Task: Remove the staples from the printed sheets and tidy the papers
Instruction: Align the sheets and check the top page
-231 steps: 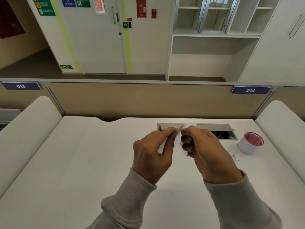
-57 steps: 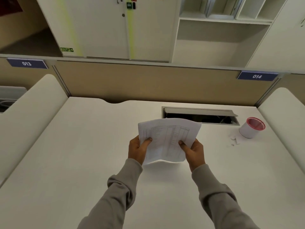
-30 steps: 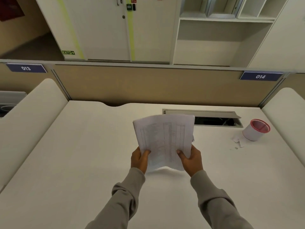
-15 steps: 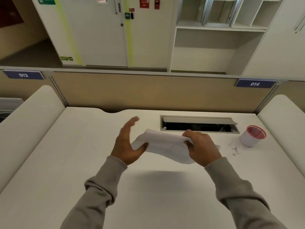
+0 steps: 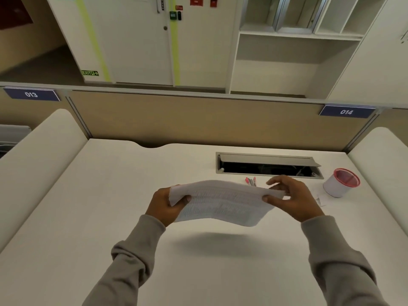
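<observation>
Hands sit at either end of the load: my left hand [image 5: 164, 205] pinches the left edge of the stack of white printed sheets [image 5: 223, 202], thumb on top and fingers underneath. I see the stack held in the air above the white worktop [image 5: 110, 217], clear of it, its long axis running left to right between the two hands and its middle bowed slightly upward. My right hand [image 5: 293, 199] grips the right edge with the thumb on top, the upper fingers loosely raised behind the paper. Just beyond lies a small red and grey item [image 5: 250, 181], too small to name, and further right a round white cup with a red rim [image 5: 341, 183]. Both hands are equally near, so I judge lowering the stack level matters most.
</observation>
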A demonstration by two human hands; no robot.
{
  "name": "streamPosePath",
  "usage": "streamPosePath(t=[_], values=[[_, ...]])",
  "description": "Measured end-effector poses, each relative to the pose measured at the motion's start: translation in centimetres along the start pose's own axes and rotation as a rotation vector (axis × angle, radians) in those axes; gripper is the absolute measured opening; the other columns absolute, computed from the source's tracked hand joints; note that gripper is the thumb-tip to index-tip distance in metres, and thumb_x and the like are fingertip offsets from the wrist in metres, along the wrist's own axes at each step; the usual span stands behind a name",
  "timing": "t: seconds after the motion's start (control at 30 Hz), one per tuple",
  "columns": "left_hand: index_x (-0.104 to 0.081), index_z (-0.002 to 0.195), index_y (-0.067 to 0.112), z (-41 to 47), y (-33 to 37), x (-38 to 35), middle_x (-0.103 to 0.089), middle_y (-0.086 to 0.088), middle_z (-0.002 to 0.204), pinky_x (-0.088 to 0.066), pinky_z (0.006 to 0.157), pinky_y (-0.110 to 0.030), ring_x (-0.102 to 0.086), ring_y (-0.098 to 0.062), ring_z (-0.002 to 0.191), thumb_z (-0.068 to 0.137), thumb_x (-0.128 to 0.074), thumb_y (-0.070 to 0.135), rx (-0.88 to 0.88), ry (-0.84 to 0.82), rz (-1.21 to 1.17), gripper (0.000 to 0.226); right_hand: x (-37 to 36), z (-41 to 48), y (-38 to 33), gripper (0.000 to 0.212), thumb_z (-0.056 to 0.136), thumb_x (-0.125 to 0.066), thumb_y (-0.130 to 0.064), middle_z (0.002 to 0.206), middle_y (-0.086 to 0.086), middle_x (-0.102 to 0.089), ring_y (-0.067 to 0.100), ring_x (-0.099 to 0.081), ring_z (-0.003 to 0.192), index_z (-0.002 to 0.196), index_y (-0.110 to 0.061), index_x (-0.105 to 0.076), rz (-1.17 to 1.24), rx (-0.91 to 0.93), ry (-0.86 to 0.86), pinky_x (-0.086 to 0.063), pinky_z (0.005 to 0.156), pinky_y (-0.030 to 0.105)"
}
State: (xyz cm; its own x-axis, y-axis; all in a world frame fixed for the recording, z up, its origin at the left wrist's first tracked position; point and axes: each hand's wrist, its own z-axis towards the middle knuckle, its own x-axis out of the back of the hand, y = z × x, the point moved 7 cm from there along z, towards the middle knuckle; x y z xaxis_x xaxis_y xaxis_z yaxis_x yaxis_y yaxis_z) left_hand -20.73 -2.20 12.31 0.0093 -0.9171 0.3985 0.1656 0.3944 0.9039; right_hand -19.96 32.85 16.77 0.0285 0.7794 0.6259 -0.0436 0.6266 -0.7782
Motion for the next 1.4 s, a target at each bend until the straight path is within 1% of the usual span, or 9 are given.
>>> streamPosePath(t=[0.1,0.17,0.37,0.43,0.57,0.77,1.0,1.3,1.4], values=[[-0.073,0.102,0.02,0.0,-1.9,0.1,-0.076,0.004,0.096,-0.059,0.079,-0.031,-0.072,-0.009,0.091,0.075,-0.079,0.036,0.091,0.009,-0.059,0.032,-1.9,-0.3,4.0,0.05,0.064,-0.086,-0.008,0.096,0.009,-0.077,0.028,-0.073,0.093,0.109,-0.013,-0.064,0.45,-0.163,-0.041,-0.059,0.083,0.035],[-0.073,0.103,0.018,0.0,-2.7,-0.2,-0.076,-0.002,0.096,-0.06,0.079,-0.036,-0.073,-0.018,0.092,0.071,-0.078,0.044,0.131,0.002,-0.085,0.041,-4.1,-0.8,5.6,0.047,0.067,-0.082,0.002,0.096,0.01,-0.077,0.031,-0.072,0.096,0.109,-0.009,-0.065,0.558,-0.225,-0.06,-0.06,0.083,0.036],[-0.072,0.098,0.021,-0.4,-4.7,-2.3,-0.075,-0.007,0.095,-0.061,0.08,-0.041,-0.072,-0.021,0.091,0.07,-0.079,0.039,0.227,-0.005,-0.111,0.034,-8.0,-1.6,8.3,0.019,0.075,-0.079,0.002,0.086,0.0,-0.073,0.026,-0.069,0.084,0.084,-0.012,-0.07,0.447,-0.356,0.051,-0.055,0.062,0.018],[-0.072,0.096,0.02,-0.5,-5.3,-2.6,-0.075,-0.007,0.093,-0.06,0.081,-0.038,-0.072,-0.016,0.089,0.073,-0.083,0.031,0.253,0.029,-0.129,0.028,-8.4,-1.6,8.7,0.015,0.076,-0.08,0.001,0.083,0.002,-0.072,0.025,-0.068,0.081,0.084,-0.008,-0.07,0.435,-0.365,0.112,-0.052,0.065,0.02],[-0.07,0.096,0.019,-0.3,-5.9,-3.3,-0.073,-0.002,0.09,-0.057,0.075,-0.019,-0.07,0.001,0.08,0.079,-0.083,0.015,0.28,0.083,-0.185,0.022,-8.8,-1.6,8.6,0.019,0.079,-0.077,0.001,0.09,0.011,-0.07,0.023,-0.066,0.082,0.094,-0.004,-0.067,0.439,-0.344,0.206,-0.049,0.075,0.029],[-0.069,0.099,0.006,-1.1,-9.4,-5.5,-0.07,-0.01,0.092,-0.054,0.078,-0.03,-0.067,-0.027,0.089,0.085,-0.076,0.007,0.471,0.107,-0.233,0.016,-11.2,-1.7,10.1,0.025,0.082,-0.072,0.004,0.095,0.007,-0.068,0.03,-0.065,0.096,0.103,-0.007,-0.063,0.427,-0.362,0.211,-0.05,0.079,0.029],[-0.07,0.094,0.012,-0.3,-10.4,-5.8,-0.072,-0.005,0.089,-0.054,0.078,-0.029,-0.069,-0.026,0.09,0.084,-0.071,-0.002,0.482,0.151,-0.313,0.018,-10.7,-0.8,10.4,0.041,0.083,-0.071,0.003,0.108,0.009,-0.064,0.027,-0.061,0.101,0.122,-0.002,-0.058,0.405,-0.34,0.262,-0.049,0.09,0.034],[-0.067,0.104,0.011,-0.2,-11.4,-6.3,-0.07,0.004,0.092,-0.051,0.069,-0.007,-0.066,-0.009,0.087,0.09,-0.063,-0.005,0.46,0.134,-0.295,0.022,-10.6,-0.5,10.5,0.046,0.085,-0.069,0.001,0.114,0.009,-0.063,0.023,-0.06,0.104,0.128,-0.004,-0.053,0.384,-0.303,0.26,-0.05,0.09,0.029],[-0.068,0.101,0.009,-0.7,-12.2,-6.7,-0.07,0.0,0.09,-0.049,0.07,-0.011,-0.066,-0.018,0.087,0.089,-0.063,-0.005,0.508,0.147,-0.278,0.019,-11.2,-0.7,11.1,0.045,0.084,-0.071,0.001,0.113,0.01,-0.064,0.025,-0.061,0.104,0.126,-0.006,-0.055,0.377,-0.322,0.254,-0.05,0.086,0.027]])
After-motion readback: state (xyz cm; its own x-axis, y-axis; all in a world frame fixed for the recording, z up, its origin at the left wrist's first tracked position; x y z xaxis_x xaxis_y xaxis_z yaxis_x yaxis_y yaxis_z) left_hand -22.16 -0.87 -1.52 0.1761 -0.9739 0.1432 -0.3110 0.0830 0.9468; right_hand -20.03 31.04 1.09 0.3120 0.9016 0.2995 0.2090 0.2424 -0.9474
